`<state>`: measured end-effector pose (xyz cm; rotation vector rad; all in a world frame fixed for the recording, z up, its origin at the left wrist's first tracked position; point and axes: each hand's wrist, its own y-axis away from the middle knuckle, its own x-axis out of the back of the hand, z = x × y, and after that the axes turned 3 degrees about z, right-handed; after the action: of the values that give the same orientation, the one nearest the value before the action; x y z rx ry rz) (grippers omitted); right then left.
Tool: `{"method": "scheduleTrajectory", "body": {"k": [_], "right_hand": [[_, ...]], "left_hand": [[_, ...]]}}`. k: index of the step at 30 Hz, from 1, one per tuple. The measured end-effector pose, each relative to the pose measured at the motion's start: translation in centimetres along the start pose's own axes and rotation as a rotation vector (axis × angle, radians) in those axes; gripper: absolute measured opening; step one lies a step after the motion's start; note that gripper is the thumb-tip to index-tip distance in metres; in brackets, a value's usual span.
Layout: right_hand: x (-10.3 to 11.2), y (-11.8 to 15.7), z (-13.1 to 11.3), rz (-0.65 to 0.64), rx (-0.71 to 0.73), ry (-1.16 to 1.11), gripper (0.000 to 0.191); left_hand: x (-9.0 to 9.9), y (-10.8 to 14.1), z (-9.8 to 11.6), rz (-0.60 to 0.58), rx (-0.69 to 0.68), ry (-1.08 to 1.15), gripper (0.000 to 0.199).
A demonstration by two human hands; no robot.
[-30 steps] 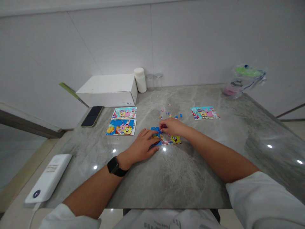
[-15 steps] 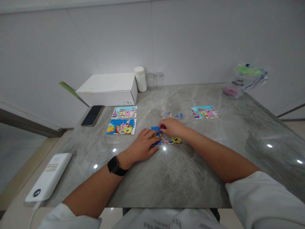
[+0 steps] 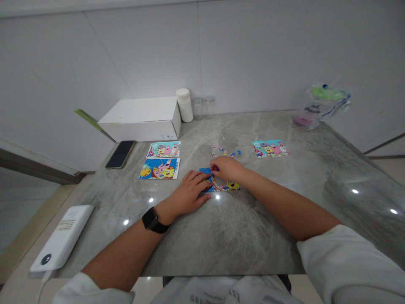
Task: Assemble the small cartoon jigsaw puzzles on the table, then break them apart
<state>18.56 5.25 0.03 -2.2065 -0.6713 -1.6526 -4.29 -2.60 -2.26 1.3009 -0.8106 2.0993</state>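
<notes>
A partly assembled jigsaw puzzle [image 3: 218,185] with blue and yellow cartoon parts lies flat on the grey table in front of me. My left hand [image 3: 189,192] rests with its fingers spread over the puzzle's left side. Over the top edge, my right hand [image 3: 226,168] is pinched, its thumb and index finger at the puzzle; what is between the fingertips is too small to make out. Several loose puzzle pieces [image 3: 225,152] are scattered just beyond the right hand. To the left, a blue picture card [image 3: 159,169] shows a similar cartoon scene.
Another cartoon card [image 3: 163,149] lies above the blue one, and a finished-looking cartoon picture [image 3: 271,148] sits at right. Around the back are a phone [image 3: 120,154], white box [image 3: 139,120], white bottle [image 3: 184,105], glass jars [image 3: 209,107] and plastic bag [image 3: 325,105]. A power bank [image 3: 62,237] stands left.
The view has shifted slightly, so things on the table appear a little further left. Both hands keep nearly the same pose at the puzzle.
</notes>
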Motion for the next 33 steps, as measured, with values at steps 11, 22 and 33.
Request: {"method": "scheduleTrajectory", "body": {"k": [11,22,33], "right_hand": [[0.2,0.1,0.1,0.001,-0.003,0.005,0.009],[1.8,-0.2,1.0,0.080,-0.036,-0.025,0.008],[5.3,0.4,3.4,0.261,-0.115,-0.047,0.009]], "left_hand": [[0.1,-0.2,0.1,-0.004,0.003,0.010,0.036],[0.0,-0.2,0.0,0.028,0.001,0.041,0.034],[0.4,-0.3,0.1,0.057,-0.003,0.039,0.031]]}}
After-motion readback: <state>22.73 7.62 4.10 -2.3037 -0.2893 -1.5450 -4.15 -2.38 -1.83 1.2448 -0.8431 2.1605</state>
